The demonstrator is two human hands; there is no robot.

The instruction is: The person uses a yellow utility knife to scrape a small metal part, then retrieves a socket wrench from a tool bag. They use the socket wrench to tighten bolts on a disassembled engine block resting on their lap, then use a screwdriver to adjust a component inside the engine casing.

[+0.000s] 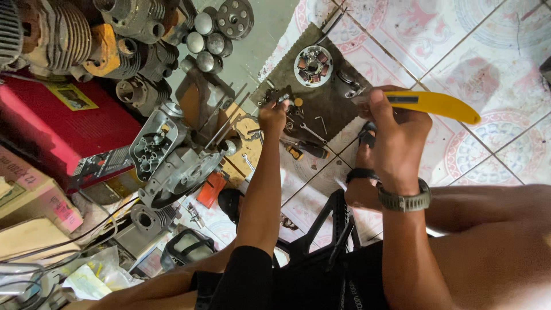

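Two hands are working over the dark mat [321,103] on the tiled floor [459,51] in the head view: the right hand [396,138] is closing its grip around a yellow-handled tool [433,103], whose long axis is running out to the right and slightly downward, away from the mat. The left hand [273,116] is lying nearer the small metal parts [275,95] at the mat's left edge, its fingers pinching down among them, though what they are holding is too small to tell. The round coil plate [313,65] is sitting further up the mat, apart from both hands.
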